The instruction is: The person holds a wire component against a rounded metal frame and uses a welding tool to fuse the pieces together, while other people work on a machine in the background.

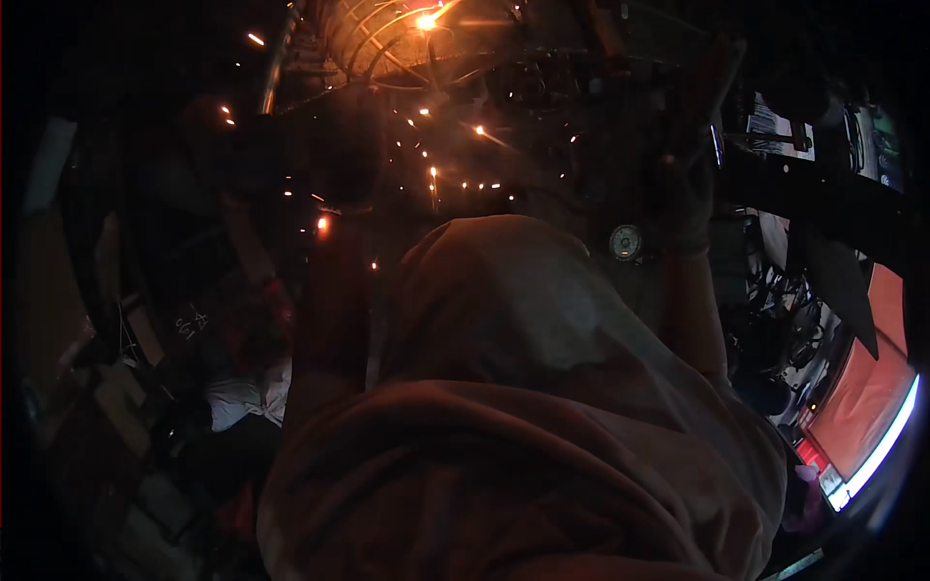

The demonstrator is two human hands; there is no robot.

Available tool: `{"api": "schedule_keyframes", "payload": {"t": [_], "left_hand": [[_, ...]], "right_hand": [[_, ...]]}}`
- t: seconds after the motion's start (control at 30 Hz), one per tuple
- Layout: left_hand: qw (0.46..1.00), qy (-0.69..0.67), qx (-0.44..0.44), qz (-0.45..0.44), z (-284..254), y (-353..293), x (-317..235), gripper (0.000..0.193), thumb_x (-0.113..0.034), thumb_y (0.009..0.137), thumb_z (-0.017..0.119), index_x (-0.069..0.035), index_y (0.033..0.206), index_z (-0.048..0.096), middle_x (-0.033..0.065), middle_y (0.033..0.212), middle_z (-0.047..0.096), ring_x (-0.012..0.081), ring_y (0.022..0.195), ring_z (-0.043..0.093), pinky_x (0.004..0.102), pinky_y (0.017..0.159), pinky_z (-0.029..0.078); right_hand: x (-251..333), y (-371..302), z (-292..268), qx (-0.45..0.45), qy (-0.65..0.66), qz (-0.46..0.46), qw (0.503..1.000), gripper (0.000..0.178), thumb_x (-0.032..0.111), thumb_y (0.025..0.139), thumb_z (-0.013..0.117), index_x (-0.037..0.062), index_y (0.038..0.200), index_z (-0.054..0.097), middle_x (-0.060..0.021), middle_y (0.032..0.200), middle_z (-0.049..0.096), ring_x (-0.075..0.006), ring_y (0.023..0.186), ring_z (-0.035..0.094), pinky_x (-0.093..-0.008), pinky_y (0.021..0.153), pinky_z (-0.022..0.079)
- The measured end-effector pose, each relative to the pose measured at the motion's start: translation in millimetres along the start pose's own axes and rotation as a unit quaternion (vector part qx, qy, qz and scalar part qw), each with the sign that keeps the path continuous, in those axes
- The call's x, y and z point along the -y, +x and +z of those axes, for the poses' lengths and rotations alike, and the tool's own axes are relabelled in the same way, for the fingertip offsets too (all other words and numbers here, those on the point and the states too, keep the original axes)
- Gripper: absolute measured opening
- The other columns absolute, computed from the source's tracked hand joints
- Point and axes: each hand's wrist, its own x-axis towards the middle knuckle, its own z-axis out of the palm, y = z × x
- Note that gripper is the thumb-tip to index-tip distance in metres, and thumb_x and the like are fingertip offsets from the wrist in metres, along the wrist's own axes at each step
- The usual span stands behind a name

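A bright glowing spot (426,21) burns at the far top of the view, throwing orange light on a curved metal surface (354,29) crossed by thin bent rods or wires. Sparks (433,174) scatter down toward me. My left forearm (329,300) reaches up into deep shadow below the glow; the left hand's fingers are lost in the dark, and what it holds is hidden. On the right, my right hand (684,198), perhaps gloved, is raised at a long dark object (715,82) whose kind I cannot make out. Pale loose clothing (513,300) covers my body in the middle.
A small round dial (626,242) shows left of my right wrist. Right of it lie tangled dark items (790,320) and an orange-red panel (872,368). On the left are a white crumpled cloth or bag (242,399) and board-like pieces (121,412). Much is too dark to tell.
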Motion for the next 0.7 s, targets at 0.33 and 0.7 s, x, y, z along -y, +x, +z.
{"api": "schedule_keyframes", "payload": {"t": [0.33,0.7], "left_hand": [[0.997,0.014,-0.030,0.068,-7,-6,3,0.022,-0.025,0.093,0.060,-0.005,0.091,0.069,0.0155,0.077,0.067,0.0301,0.068,0.065,0.0396,0.064,0.052],[0.984,0.100,-0.006,0.146,4,-10,10,0.024,-0.026,0.092,0.065,-0.004,0.102,0.067,0.0135,0.092,0.066,0.0318,0.083,0.067,0.0402,0.070,0.054]], "right_hand": [[9,-5,4,0.065,-0.026,0.058,0.996,0.056,0.024,0.091,0.063,-0.0040,0.136,0.047,-0.0023,0.096,0.061,-0.0090,0.081,0.056,-0.0241,0.071,0.047],[15,5,5,0.083,-0.065,0.009,0.994,0.059,0.028,0.090,0.065,-0.0027,0.137,0.046,-0.0038,0.088,0.061,-0.0109,0.072,0.059,-0.0249,0.062,0.049]]}}
